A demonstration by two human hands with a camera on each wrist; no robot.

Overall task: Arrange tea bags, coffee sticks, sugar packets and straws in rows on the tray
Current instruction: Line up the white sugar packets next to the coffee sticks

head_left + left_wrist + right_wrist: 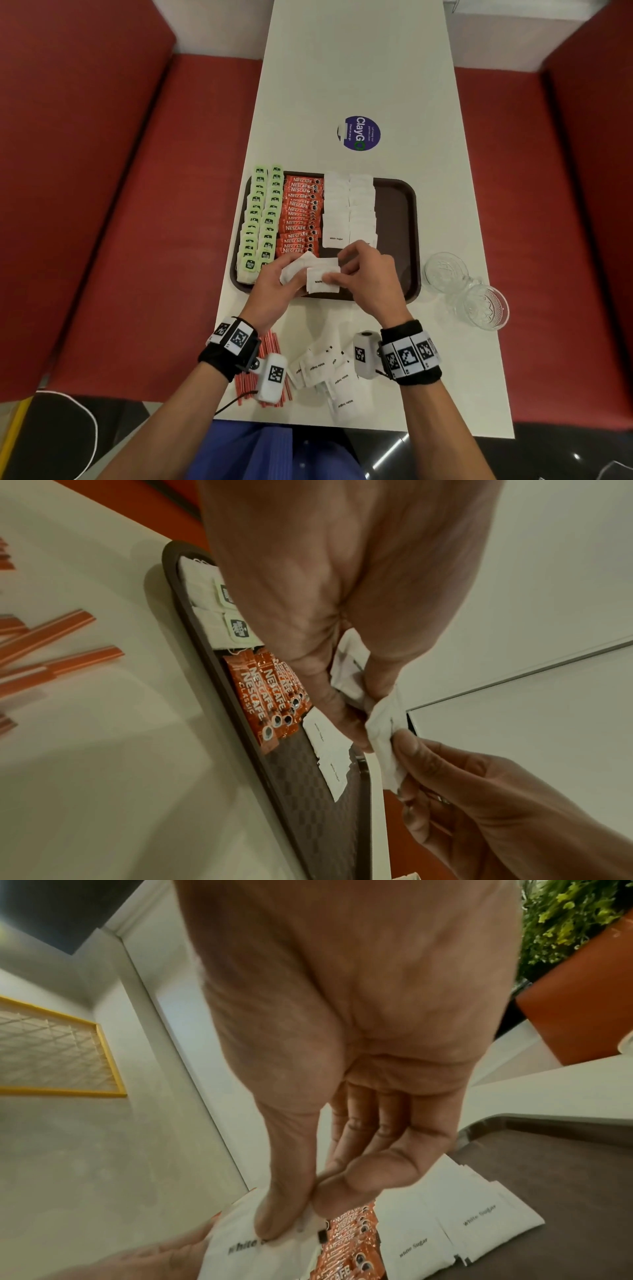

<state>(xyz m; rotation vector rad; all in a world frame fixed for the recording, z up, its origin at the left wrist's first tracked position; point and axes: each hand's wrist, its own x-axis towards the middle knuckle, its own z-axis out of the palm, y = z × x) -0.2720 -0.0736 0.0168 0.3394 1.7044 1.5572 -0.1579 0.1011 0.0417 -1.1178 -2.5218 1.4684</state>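
Two hands over tray (397,219) near edge: left hand (270,291) grips sugar packets (298,269), right hand (368,274) pinches top packet (323,279) | beyond hands: sugar rows (349,209), coffee sticks (301,216), tea bags (260,219) | behind wrists: straws (270,349) | risk: extra packet drags out, disturbs rows | held count hidden

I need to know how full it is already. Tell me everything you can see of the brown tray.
The brown tray is a dark, rounded-corner rectangle with a raised rim and a checkered-textured floor, lying flat on the white table. From its left it holds rows of green-tagged tea bags, orange coffee sticks and white sugar packets; the rightmost strip is bare. Both hands work over its near edge.
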